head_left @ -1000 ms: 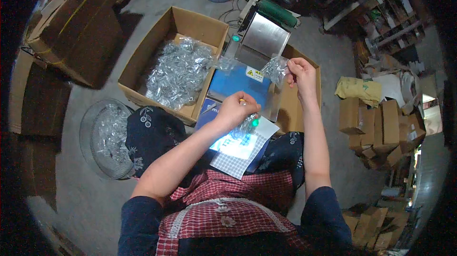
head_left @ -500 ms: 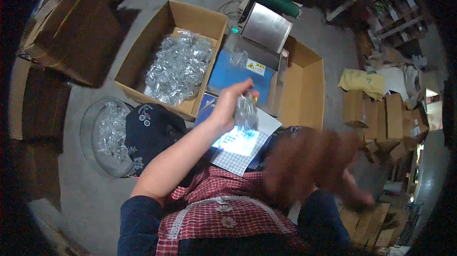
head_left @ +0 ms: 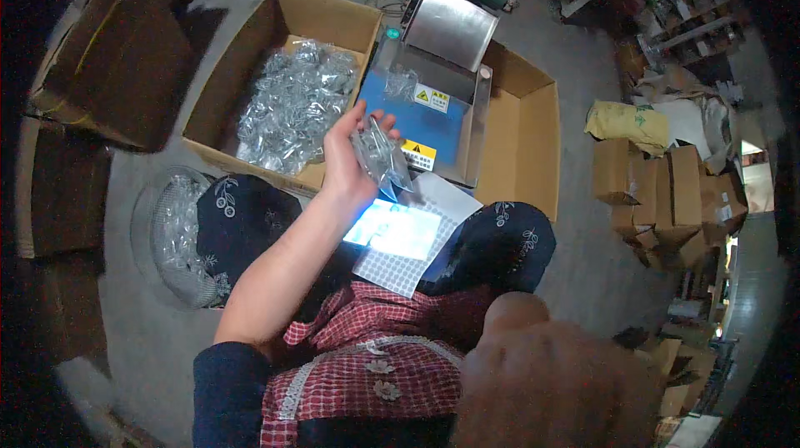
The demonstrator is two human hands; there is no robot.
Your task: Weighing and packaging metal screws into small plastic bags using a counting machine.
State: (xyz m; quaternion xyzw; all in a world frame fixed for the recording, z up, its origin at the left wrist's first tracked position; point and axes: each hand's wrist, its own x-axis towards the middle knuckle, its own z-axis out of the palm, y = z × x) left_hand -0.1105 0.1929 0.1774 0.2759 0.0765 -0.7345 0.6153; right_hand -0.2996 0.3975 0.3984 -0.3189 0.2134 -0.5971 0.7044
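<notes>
My left hand (head_left: 346, 160) is closed around several clear plastic pieces (head_left: 382, 156), palm turned up with the fingertips curling over them. Just below it, a brightly glowing rectangle (head_left: 396, 230) lies over a white sheet of small round grey dots (head_left: 392, 271) across my lap. My right hand (head_left: 562, 373) looms large and blurred at the lower right, close to the camera. Its back and a bent knuckle show, while its fingers are smeared or hidden. A blue machine (head_left: 429, 127) with warning labels and a metal plate (head_left: 450, 27) stands beyond my left hand.
A cardboard box (head_left: 212, 115) full of clear plastic pieces (head_left: 300, 98) stands left of the machine, another box (head_left: 529, 140) right of it. By my left knee sits a mesh basket (head_left: 143, 240) of similar pieces. Cartons (head_left: 679, 190) and a yellow sack (head_left: 627, 125) are stacked right.
My right hand has swung down and closer to the camera, away from the lap. The left hand, still holding the plastic pieces, has shifted a little left and up, with the palm more open to view.
</notes>
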